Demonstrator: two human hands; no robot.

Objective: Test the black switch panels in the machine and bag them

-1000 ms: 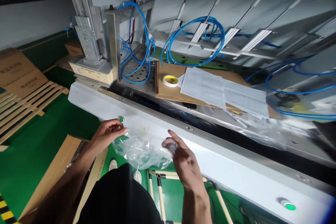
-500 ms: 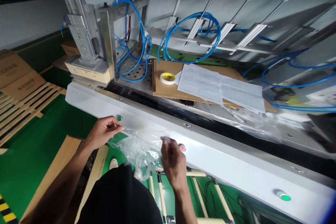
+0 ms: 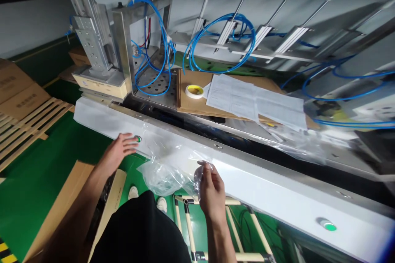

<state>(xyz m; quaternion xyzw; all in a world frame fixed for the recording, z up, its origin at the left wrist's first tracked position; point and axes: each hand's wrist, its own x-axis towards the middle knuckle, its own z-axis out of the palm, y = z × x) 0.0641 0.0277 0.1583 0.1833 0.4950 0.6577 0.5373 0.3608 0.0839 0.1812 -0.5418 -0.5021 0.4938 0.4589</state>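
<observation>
- I count two hands: my left hand [image 3: 119, 150] is released, fingers spread beside one green button [image 3: 138, 139]; my right hand [image 3: 211, 191] pinches thin film between thumb and fingers.
- That film is one clear plastic bag [image 3: 163, 176], crumpled and glossy, spanning the gap between my hands and draping over the near edge of the white beam [image 3: 262, 185].
- I see a second green button [image 3: 330, 226] well to the right of my right hand; a smooth, flat stretch of beam gives sideways room between them.
- Beyond both hands, the beam's far edge borders a long dark slot [image 3: 197, 127].
- Past that slot, ahead of my right hand, I find one tape roll [image 3: 189, 91], round and white with a yellow inner ring, on flat brown cardboard [image 3: 197, 107], with at least two paper sheets [image 3: 230, 94] overlapping to its right.
- Farther ahead, I make out at least four slim metal cylinders [image 3: 226, 32] and looped blue tubing [image 3: 254, 37].
- Below my left hand are one long, open cardboard box [image 3: 61, 197] and two white shoes [image 3: 133, 192]; below my right, cream tubes form a frame [image 3: 191, 236] with black joints.
</observation>
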